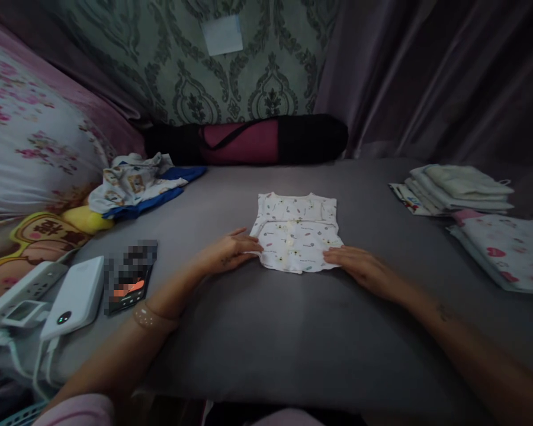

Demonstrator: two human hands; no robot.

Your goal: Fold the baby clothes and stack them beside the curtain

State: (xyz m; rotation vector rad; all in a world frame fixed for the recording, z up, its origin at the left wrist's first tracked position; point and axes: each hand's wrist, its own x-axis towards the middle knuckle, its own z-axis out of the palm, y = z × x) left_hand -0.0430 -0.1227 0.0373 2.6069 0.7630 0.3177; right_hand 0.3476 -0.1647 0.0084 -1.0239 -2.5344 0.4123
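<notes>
A small white printed baby shirt (pixel 293 239) lies folded on the grey bed surface, its upper part doubled over across the middle. My left hand (pixel 228 253) is at the lower left edge, where the fingertips close on the fabric and the hem lifts slightly. At the lower right corner, my right hand (pixel 359 266) rests with its fingers stretched out flat on the cloth. A bracelet circles my left wrist.
Folded clothes (pixel 457 186) and a pink-patterned folded garment (pixel 510 245) lie to the right. On the left are rumpled clothes (pixel 133 183), a phone (pixel 131 278), a white power bank (pixel 73 299) and a power strip (pixel 31 290). A long black-and-maroon bag (pixel 242 142) lines the back.
</notes>
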